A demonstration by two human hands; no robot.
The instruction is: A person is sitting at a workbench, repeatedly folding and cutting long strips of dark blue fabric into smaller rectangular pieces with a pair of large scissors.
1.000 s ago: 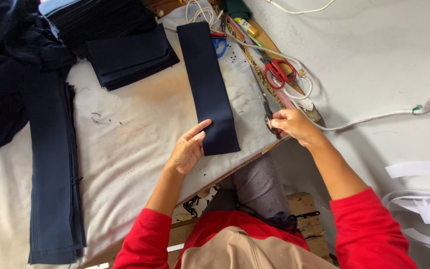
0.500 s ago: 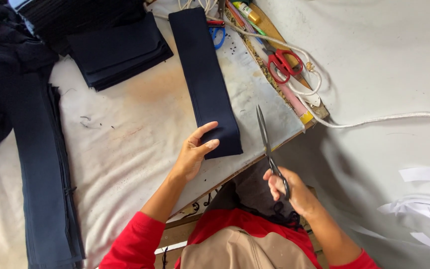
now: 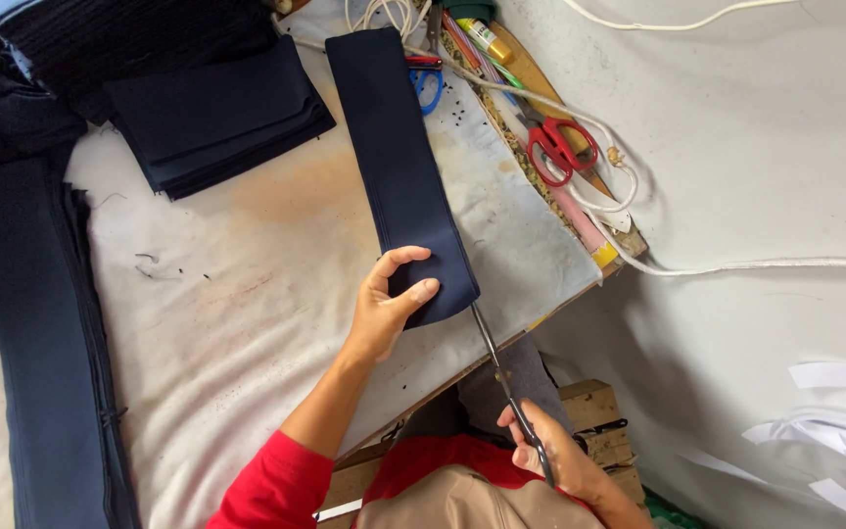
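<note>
On the tabletop (image 3: 247,294), at the near edge, the left hand (image 3: 389,309) lies on the bottom end of a long navy strip (image 3: 399,176), fingers spread and curled lightly over the cloth, thumb hooked at its upper side, pinning it flat, not gripping it. The strip runs from the hand toward 12 o'clock, its far end close to the blue scissors (image 3: 427,83).

A second ago the right hand was up at the strip's corner at 3 o'clock of the left hand; now the right hand (image 3: 545,460) has dropped back toward the body at 5 o'clock, fingers closed around the handles of long steel shears (image 3: 501,377). The blades look closed or nearly so, and their tip points to 11 o'clock, touching or just under the strip's lower right corner. The left hand has slid a little further onto the cloth. To me that reads as shears picked up and brought to the strip's end, with the cloth held ready.

Red scissors (image 3: 560,147) lie at 2 o'clock among a white cord (image 3: 736,264). A stack of navy pieces (image 3: 212,118) sits at 10 o'clock, well apart from the hand.
</note>
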